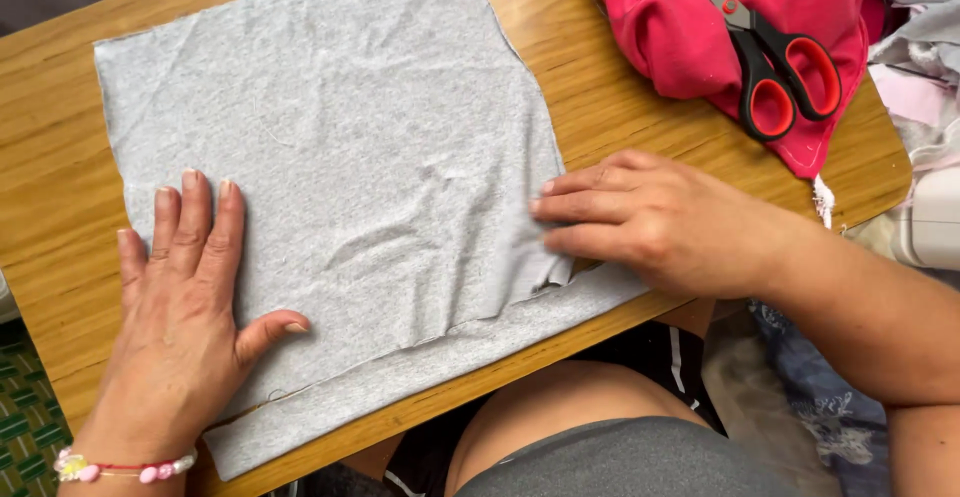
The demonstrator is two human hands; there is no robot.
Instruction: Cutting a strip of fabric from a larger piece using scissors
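The left hand (185, 302) lies flat and spread on the left part of the grey fabric (330, 157), fingers pointing away from the person and thumb stretched out to the right, with a beaded bracelet (125, 469) at the wrist. The fabric is laid out on the wooden counter (50, 187), seemingly in two layers, the lower one showing as a strip along the near edge. That near edge runs almost to the counter's rim, so a pull toward the person could likely drag the cloth over the side. The middle of the fabric is wrinkled, and if the palms press without smoothing outward, those creases could be set in and the layers could end up misaligned. The right hand (650, 222) rests at the fabric's right edge, fingers held together and pointing left, pressing on a turned-up flap there; a sideways push would probably bunch the top layer further. To the far right, red-handled scissors (775, 62) sit on a pink cloth (690, 27) heaped on the counter's corner, well apart from both hands; a nudge to that heap might tip them off.
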